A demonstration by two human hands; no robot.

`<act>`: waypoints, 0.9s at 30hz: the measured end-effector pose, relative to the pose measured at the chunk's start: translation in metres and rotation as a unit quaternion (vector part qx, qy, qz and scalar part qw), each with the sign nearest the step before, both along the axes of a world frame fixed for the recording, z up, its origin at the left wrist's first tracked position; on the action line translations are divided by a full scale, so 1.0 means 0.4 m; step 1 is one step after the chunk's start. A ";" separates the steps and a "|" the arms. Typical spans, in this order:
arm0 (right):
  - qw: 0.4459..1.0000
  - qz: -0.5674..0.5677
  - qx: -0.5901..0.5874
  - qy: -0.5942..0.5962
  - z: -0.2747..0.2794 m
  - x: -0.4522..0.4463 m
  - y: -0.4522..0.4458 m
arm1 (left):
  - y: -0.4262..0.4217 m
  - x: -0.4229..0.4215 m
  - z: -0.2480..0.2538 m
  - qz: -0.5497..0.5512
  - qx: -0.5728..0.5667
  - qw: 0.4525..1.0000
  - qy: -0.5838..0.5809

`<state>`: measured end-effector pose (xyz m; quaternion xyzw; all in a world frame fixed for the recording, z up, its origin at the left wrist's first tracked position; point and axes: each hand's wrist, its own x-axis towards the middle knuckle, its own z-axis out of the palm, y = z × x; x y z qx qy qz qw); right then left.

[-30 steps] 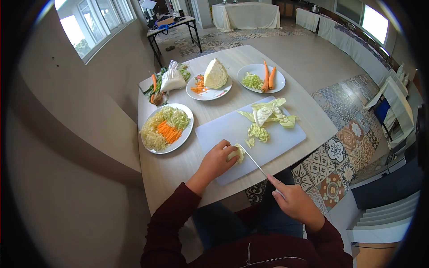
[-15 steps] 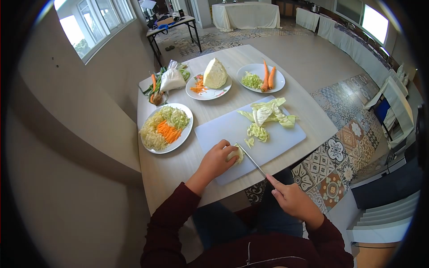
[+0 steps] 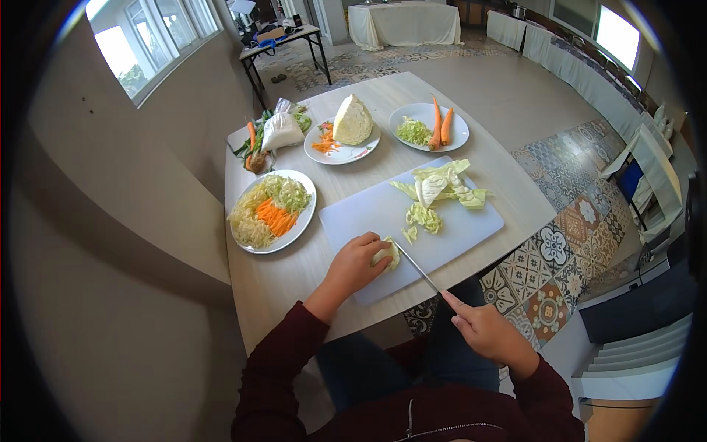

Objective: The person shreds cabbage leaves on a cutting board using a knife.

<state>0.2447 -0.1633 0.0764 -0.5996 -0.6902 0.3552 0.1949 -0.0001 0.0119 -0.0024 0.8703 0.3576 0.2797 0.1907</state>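
Note:
My left hand (image 3: 357,261) is closed over a small piece of cabbage (image 3: 390,255), pressing it on the near part of the white cutting board (image 3: 350,215). My right hand (image 3: 482,329) grips a knife (image 3: 417,267), its index finger stretched along the top. The blade points up and left, its tip at the right side of the held cabbage. Just beyond lie chopped cabbage bits (image 3: 424,218), with loose cabbage leaves (image 3: 445,184) behind them at the board's far right. The knife's handle is mostly hidden in my right hand.
Left of the board stands a plate (image 3: 310,214) of shredded cabbage and carrot. Farther back are a plate (image 3: 357,157) with a cabbage wedge (image 3: 353,120), a plate (image 3: 460,127) with two carrots (image 3: 442,127), and a plastic bag of white contents (image 3: 283,131). A wall (image 3: 140,191) borders the table's left.
The knife and my right hand have shifted very slightly right relative to the cabbage. My left hand keeps its hold, and the food on the board lies as before.

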 end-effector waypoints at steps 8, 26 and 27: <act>0.999 0.011 0.015 -0.026 -0.030 -0.031 0.072 | -0.001 0.002 0.004 -0.001 0.004 1.000 0.000; 0.996 0.017 0.065 -0.059 -0.094 -0.054 0.061 | -0.007 0.004 0.002 0.023 0.004 1.000 -0.014; 0.996 0.015 0.061 -0.057 -0.093 -0.048 0.052 | -0.007 0.004 0.002 0.024 0.005 1.000 -0.015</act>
